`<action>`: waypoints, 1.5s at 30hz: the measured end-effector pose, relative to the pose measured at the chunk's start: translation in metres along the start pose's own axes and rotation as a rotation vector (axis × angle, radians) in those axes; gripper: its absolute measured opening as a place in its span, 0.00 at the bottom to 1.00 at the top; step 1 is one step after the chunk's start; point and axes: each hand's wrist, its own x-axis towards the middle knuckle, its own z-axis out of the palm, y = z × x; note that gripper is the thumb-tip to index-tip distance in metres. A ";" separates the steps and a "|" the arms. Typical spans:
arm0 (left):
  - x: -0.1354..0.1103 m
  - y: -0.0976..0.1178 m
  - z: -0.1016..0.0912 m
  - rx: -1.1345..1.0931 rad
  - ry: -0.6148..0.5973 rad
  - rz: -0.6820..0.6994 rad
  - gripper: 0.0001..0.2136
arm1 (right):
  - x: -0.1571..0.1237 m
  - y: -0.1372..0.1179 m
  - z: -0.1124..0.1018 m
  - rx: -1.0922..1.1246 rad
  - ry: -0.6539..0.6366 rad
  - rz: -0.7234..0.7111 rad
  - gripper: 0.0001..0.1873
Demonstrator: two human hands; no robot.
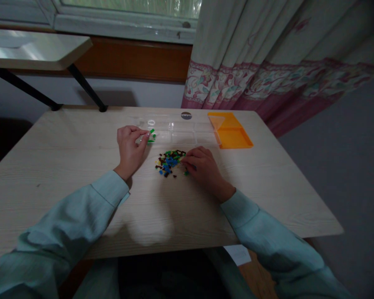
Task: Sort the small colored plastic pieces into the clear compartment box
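Two pale-green sleeves (102, 195) are crossing the near edge of a wood-grained table (180, 211). Beyond them, a heap of small mixed pieces (171, 162) — blue, green, yellow and dark brown — is lying loose on the tabletop, with one dark piece (175, 176) sitting apart on its near side. The right hand (202, 164) is meeting the heap's right edge, its thumb and fingers bunching; whether they are pinching a piece cannot be told. Farther left, the left hand (131, 147) is hovering by the left end of a clear compartmented box (183, 128), thumb and forefinger curving toward each other beside a few green pieces (152, 131); whether one is being gripped is unclear. The work is apparently standing at an early stage: only those green pieces are showing at the box — seemingly within its left end — while most are lying outside, and the other compartments are looking bare. Behind, at right, an orange tray (235, 138) is adjoining the box.
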 end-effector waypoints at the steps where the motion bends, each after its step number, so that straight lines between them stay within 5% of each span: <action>1: 0.000 -0.001 0.001 0.000 0.004 -0.008 0.09 | 0.000 0.000 0.000 0.000 0.003 -0.003 0.06; 31: 0.002 -0.001 0.001 -0.017 -0.037 -0.007 0.09 | 0.001 -0.002 -0.001 0.037 -0.005 0.017 0.07; 35: -0.001 0.007 -0.002 -0.041 -0.142 0.128 0.10 | 0.002 -0.002 -0.001 0.107 0.018 0.042 0.07; 41: -0.009 0.024 -0.006 -0.102 -0.445 0.526 0.11 | 0.003 -0.003 0.001 0.273 0.092 0.064 0.05; 45: -0.011 0.027 -0.005 -0.126 -0.488 0.646 0.12 | 0.003 -0.004 0.001 0.325 0.078 0.101 0.05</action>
